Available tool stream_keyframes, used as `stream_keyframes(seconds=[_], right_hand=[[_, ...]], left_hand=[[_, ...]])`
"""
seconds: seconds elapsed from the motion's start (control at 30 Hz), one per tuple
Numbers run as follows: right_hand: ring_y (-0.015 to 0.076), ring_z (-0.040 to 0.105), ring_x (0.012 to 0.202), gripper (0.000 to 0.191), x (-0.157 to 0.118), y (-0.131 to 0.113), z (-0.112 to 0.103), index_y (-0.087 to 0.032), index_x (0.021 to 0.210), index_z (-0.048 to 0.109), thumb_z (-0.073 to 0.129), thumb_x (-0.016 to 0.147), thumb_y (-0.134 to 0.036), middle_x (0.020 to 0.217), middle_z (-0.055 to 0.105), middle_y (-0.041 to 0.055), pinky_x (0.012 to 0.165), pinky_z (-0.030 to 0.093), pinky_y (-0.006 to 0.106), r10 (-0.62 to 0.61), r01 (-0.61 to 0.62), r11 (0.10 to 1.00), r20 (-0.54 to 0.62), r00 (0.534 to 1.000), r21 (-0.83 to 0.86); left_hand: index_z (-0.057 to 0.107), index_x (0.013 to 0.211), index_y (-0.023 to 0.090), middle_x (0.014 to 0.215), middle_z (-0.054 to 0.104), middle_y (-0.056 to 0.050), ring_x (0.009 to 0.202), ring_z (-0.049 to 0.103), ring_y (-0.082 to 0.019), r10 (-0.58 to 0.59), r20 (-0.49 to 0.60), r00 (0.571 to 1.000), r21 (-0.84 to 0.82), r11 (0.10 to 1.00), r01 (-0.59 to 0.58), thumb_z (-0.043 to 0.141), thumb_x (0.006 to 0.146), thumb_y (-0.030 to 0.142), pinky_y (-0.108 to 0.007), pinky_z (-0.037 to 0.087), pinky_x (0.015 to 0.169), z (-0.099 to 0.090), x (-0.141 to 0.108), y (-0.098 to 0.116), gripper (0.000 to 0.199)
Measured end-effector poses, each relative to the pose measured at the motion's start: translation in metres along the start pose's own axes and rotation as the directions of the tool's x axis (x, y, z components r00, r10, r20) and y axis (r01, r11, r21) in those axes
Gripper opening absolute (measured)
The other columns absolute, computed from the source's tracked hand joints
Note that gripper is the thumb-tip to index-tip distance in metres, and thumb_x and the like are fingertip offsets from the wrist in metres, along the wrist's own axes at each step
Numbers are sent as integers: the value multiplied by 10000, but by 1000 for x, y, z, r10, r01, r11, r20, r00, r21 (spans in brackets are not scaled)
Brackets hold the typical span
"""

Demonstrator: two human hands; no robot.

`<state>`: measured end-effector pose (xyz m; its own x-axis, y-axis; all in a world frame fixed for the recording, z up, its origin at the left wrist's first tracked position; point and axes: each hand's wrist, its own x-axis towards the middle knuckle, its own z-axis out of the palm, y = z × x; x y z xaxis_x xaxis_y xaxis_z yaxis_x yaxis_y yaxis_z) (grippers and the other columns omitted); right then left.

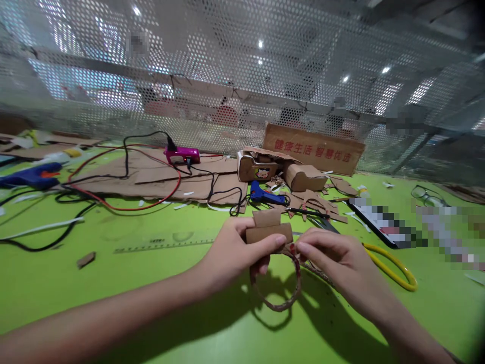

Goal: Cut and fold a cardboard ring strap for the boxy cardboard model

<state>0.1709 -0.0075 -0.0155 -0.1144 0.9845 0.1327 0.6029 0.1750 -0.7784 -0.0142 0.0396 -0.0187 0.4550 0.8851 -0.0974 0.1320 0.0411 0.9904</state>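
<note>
Carefully, Hands Work a Cardboard Ring

Over a green table (56,288), the left hand (231,253) pinches the cardboard ring (279,307) at its folded top; the right hand (341,258) meets its red-marked edge, any pinch unclear. Uneven pressure could crease the thin band or part its joint. Yellow-handled scissors (394,268) and a blue glue gun (265,195) lie beyond.

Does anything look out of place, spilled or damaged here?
Mostly untidiness: a cardboard scrap lies apart on the left of the green table, and a black cable straggles over the cardboard sheets behind it. No spill or clear damage shows.
</note>
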Motion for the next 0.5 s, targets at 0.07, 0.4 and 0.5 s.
stream_keyframes(seconds=[0.07,0.4,0.5], right_hand=[[216,615,780,373,-7,26,-17,-216,780,653,378,888,-444,849,675,73,735,482,369,-41,-1,920,-101,994,-392],[311,661,880,485,-53,135,-70,-165,1086,543,507,690,-443,1003,673,164,718,531,417,139,-310,736,-313,939,-601],[309,684,749,444,-60,129,-72,-210,998,480,573,610,-404,883,688,136,589,538,395,181,-392,735,-396,900,-554]], left_hand=[[638,783,138,527,589,16,440,537,-100,-37,24,999,134,990,34,621,744,383,-191,427,431,-3,10,-12,249],[593,1072,135,1144,581,-144,1089,507,-304,189,34,981,529,830,-179,576,789,338,-443,397,927,-24,37,-33,349],[682,824,177,855,670,-52,803,596,-215,125,218,968,552,802,-228,539,829,330,-330,463,751,-26,11,-17,210]])
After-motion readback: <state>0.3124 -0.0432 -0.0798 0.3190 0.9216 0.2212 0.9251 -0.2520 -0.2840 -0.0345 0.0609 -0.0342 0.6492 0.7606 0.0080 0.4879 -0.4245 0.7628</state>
